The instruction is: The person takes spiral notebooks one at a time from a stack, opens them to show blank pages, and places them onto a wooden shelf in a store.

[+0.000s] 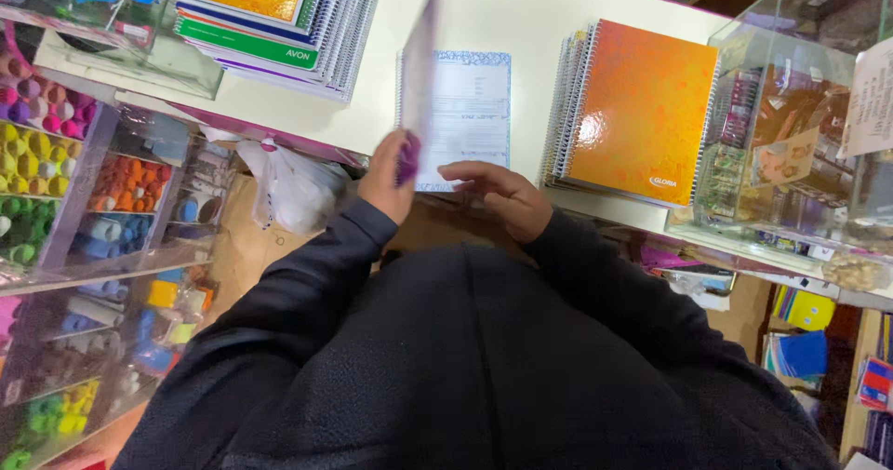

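White counter bears two notebook stacks; left hand fingers pinch one purple notebook, right hand fingers spread.

You are standing at a white counter that is running across the top of the view and catching soft, even light. To your left, clear shelves are holding rows of small pots in yellow, orange, blue and green (some blurred). To your right, a glass display case is sitting at the counter's end, its panes glinting. Brown floor is showing below, and a white plastic bag is hanging beneath the counter's edge.
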